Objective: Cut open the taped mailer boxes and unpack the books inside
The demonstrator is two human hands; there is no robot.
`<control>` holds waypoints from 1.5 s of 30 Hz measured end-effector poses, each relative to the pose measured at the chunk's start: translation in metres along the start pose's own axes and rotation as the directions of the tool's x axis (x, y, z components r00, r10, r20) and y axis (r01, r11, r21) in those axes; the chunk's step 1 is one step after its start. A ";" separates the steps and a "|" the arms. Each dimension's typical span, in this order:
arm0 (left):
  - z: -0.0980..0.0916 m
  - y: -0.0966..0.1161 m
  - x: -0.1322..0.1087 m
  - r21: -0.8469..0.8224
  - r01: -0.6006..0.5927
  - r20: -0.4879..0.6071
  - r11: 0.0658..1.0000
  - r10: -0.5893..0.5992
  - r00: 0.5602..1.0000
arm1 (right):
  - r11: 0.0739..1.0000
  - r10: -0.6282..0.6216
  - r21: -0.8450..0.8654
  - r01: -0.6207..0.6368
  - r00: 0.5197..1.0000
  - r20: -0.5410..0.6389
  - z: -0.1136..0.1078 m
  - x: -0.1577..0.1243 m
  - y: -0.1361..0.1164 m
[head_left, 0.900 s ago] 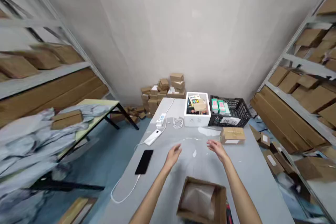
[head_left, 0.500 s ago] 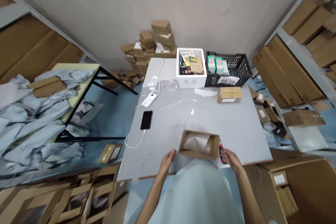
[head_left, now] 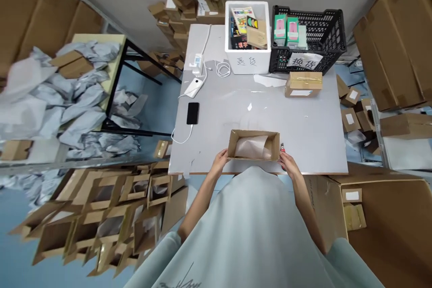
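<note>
An open cardboard box (head_left: 254,159) stands near the front edge of the table, with a pale plastic sheet (head_left: 249,146) inside it. My left hand (head_left: 220,162) grips the box's left side with bent fingers. At the opposite side my right hand (head_left: 287,162) has its fingertips against the box's right end. A red and black utility knife (head_left: 282,148) lies right beside that end, partly covered by my right fingers. My thumbs and fingertips are small in view, and their exact contact is partly hidden.
Behind the box, a white foam bin (head_left: 248,62) holds books, beside a black crate (head_left: 308,45) and a taped carton (head_left: 303,84). A phone (head_left: 192,113) with a cable lies left. Open boxes (head_left: 111,225) stand lower left; a large carton (head_left: 388,216) stands right.
The view has tilted downward, showing more of the floor boxes. My left hand has closed in on the box's left side, and my right hand has come in against its right end.
</note>
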State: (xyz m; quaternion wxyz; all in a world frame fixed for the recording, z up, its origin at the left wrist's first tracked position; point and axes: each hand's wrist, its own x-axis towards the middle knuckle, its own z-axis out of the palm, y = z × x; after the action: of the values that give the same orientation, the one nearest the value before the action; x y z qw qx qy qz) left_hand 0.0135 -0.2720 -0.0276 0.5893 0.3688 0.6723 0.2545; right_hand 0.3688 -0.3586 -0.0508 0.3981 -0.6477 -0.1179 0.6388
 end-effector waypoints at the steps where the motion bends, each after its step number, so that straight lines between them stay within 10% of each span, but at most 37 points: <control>1: -0.002 -0.005 -0.008 -0.024 0.011 0.000 1.000 -0.011 1.000 | 0.999 -0.003 -0.037 0.004 1.000 0.019 -0.004 0.002 -0.001; 10: -0.025 -0.050 -0.104 -0.134 -0.062 -0.390 0.989 0.005 0.921 | 0.932 0.127 -0.363 -0.004 0.940 0.317 0.023 0.028 -0.012; 22: -0.109 -0.132 -0.223 -0.103 -0.124 -0.831 0.987 -0.017 0.555 | 0.676 0.222 -0.656 0.336 0.756 0.616 0.202 -0.029 0.015; 33: -0.234 -0.327 -0.367 -0.529 -0.160 -0.805 0.833 -0.433 0.406 | 0.455 0.384 -0.746 0.487 0.648 0.658 0.426 -0.132 0.189; 40: -0.258 -0.416 -0.442 -0.817 -0.429 -0.557 0.386 -0.723 0.410 | 0.302 0.623 -0.766 0.568 0.490 0.609 0.547 -0.200 0.288; 45: -0.297 -0.468 -0.479 -0.850 -0.465 -0.454 0.247 -0.791 0.410 | 0.212 0.696 -0.778 0.591 0.467 0.545 0.630 -0.240 0.379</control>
State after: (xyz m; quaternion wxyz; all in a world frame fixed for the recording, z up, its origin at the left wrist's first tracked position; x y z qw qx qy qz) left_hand -0.3534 -0.9061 -0.0494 0.2500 -0.3615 0.6045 0.6644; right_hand -0.3843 -0.5353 -0.0439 -0.2619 -0.3047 -0.6445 0.6505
